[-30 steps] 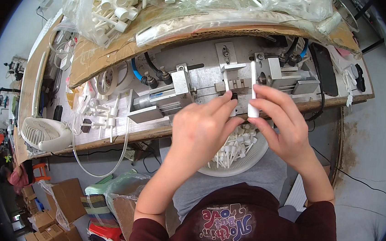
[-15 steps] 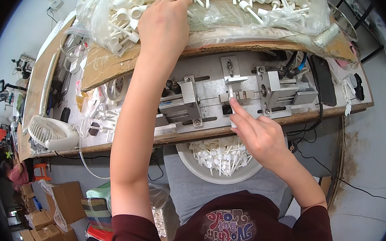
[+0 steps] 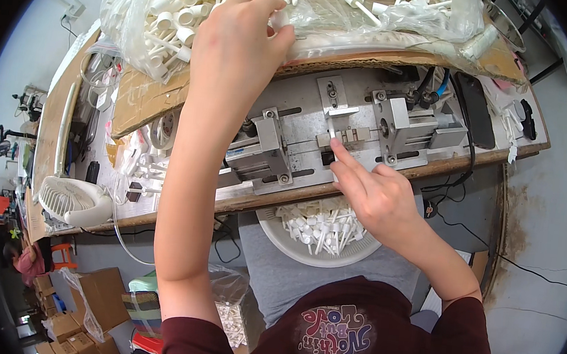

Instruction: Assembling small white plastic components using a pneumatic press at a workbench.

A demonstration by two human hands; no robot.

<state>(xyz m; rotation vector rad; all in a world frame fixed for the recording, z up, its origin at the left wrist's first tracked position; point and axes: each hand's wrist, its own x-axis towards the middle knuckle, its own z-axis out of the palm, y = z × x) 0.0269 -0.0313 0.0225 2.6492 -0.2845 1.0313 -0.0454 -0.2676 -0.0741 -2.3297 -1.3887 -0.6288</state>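
Observation:
My left hand (image 3: 237, 51) is at the pile of white plastic cup-headed stems (image 3: 187, 7) in a clear bag at the back. Its thumb and fingers close around one white plastic piece (image 3: 279, 20), partly hidden by the hand. My right hand (image 3: 379, 199) reaches over the metal clamping fixture (image 3: 303, 148), index and middle fingers stretched out. The index fingertip touches a slim white stem (image 3: 331, 128) standing in the small block at the fixture's middle. Nothing shows gripped in that hand.
Metal clamp blocks (image 3: 405, 130) flank the fixture's middle. A cardboard sheet (image 3: 141, 107) lies under the bag. A round basket (image 3: 291, 245) of white pieces sits below the table edge. A white fan (image 3: 76, 199) stands left; a dark phone (image 3: 476, 113) lies right.
My left hand has drawn slightly back toward me from the pile, with a white piece now showing between thumb and fingers. The right index finger stays at the stem; the whole view has shifted slightly.

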